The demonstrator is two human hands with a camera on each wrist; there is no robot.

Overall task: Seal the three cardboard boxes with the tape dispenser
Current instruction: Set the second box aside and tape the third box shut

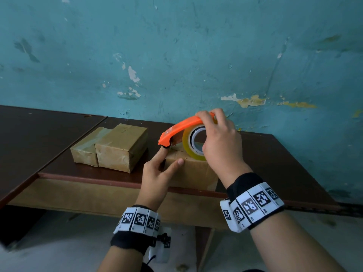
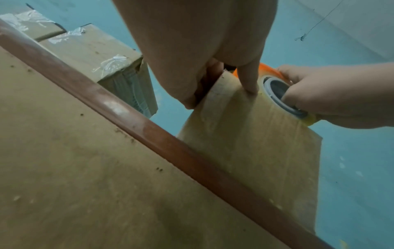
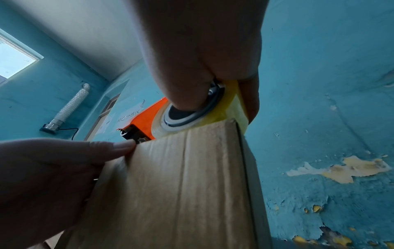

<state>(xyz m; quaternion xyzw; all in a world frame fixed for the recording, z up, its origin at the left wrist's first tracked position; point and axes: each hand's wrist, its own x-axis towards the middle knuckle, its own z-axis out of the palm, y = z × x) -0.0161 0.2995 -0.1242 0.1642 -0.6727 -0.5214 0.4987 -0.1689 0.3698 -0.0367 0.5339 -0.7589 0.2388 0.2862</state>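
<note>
From the head, the right hand [image 1: 220, 142] grips the orange tape dispenser [image 1: 182, 128] atop the near box [image 1: 192, 171] at the table [image 1: 275, 163] edge, the left hand [image 1: 157, 173] lying straight-fingered against the box; the left wrist shows two taped boxes [image 2: 95, 55] behind; the right wrist shows unreadable wall writing [image 3: 127, 116].

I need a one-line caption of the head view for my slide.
Right hand holds the orange tape dispenser on a cardboard box; left hand steadies it.

Wall [image 1: 176, 55] beyond the hands: teal paint, flaking, with pale and yellow patches to their right. Counter [image 1: 275, 163]: dark brown top, reddish front edge. Upper left of the right wrist view: a window [image 3: 15, 59], lit, and a ribbed grey duct [image 3: 70, 106] on the wall.
</note>
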